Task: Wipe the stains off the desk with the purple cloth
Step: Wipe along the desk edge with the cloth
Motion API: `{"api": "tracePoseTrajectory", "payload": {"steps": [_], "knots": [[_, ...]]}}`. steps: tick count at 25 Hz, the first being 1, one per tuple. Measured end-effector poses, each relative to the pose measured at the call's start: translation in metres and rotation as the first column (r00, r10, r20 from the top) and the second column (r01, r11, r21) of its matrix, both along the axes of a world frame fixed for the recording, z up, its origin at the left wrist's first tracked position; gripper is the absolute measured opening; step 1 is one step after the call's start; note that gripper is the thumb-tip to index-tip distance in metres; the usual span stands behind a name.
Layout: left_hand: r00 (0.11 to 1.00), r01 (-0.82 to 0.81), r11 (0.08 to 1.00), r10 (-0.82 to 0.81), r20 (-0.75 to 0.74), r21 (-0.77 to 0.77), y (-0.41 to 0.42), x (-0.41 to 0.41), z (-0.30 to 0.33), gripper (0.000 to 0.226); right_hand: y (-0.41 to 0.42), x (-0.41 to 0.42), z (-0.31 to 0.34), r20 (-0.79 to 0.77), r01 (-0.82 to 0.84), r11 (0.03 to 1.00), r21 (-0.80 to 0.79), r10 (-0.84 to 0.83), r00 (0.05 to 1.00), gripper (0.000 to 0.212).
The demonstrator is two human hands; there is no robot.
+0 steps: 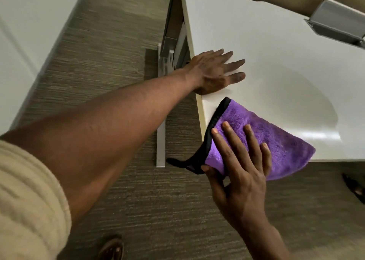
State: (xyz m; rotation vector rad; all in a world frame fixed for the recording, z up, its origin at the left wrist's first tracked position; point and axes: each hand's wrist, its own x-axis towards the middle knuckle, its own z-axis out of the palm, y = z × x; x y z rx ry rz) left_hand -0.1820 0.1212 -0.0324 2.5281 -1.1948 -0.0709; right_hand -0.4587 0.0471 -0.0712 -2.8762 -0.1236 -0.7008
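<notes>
The cloth [262,139] is plush purple microfibre with a black stitched hem, so light, floppy and grippy on the glossy white counter [276,52]. It sits at the counter's near corner, about 5 o'clock from the left hand [213,72], partly drooping over the edge. Right hand [239,165] lies flat with fingers spread, pressing it rather than clenching; palm pressure looks best. Left hand rests open, bracing. No stains I can make out.
</notes>
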Motion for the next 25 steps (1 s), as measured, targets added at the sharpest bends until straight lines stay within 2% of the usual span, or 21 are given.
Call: {"api": "tracePoseTrajectory", "payload": {"steps": [5, 8, 9, 11, 13, 15, 17, 21, 25], "knots": [[1.000, -0.009, 1.000, 0.008, -0.011, -0.029, 0.002, 0.001, -0.003, 0.075, 0.043, 0.022, -0.019, 0.254, 0.187, 0.982, 0.032, -0.189, 0.949, 0.042], [1.000, -0.017, 1.000, 0.017, 0.007, -0.004, -0.001, 0.001, -0.003, 0.073, 0.054, 0.034, -0.019, 0.262, 0.219, 0.969, 0.112, -0.241, 0.935, 0.039], [1.000, -0.011, 1.000, 0.011, 0.007, 0.004, -0.001, 0.002, -0.002, 0.073, 0.047, 0.031, -0.018, 0.247, 0.168, 0.982, 0.086, -0.185, 0.951, 0.041], [1.000, -0.004, 1.000, 0.004, 0.004, 0.010, 0.000, 0.001, -0.001, 0.074, 0.021, 0.016, -0.011, 0.182, -0.025, 0.998, -0.050, 0.034, 0.983, 0.050], [1.000, -0.003, 1.000, 0.003, 0.004, 0.011, 0.002, 0.001, -0.001, 0.076, -0.014, 0.011, 0.000, 0.052, -0.249, 0.953, -0.175, 0.262, 0.964, 0.057], [1.000, 0.000, 1.000, 0.000, 0.004, 0.008, 0.003, 0.000, 0.000, 0.076, -0.041, 0.012, 0.005, -0.024, -0.362, 0.895, -0.260, 0.369, 0.929, 0.056], [1.000, 0.007, 1.000, -0.007, 0.000, 0.007, 0.002, -0.001, 0.002, 0.073, -0.051, 0.012, 0.000, 0.015, -0.328, 0.887, -0.325, 0.351, 0.936, 0.060], [1.000, 0.003, 1.000, -0.003, 0.002, 0.007, 0.004, -0.001, 0.001, 0.071, -0.031, 0.020, -0.028, 0.260, -0.164, 0.935, -0.315, 0.251, 0.933, 0.068], [1.000, 0.005, 1.000, -0.005, 0.006, -0.021, 0.002, -0.002, 0.000, 0.071, -0.013, 0.030, -0.043, 0.436, -0.016, 0.973, -0.231, 0.118, 0.892, 0.050]]}}
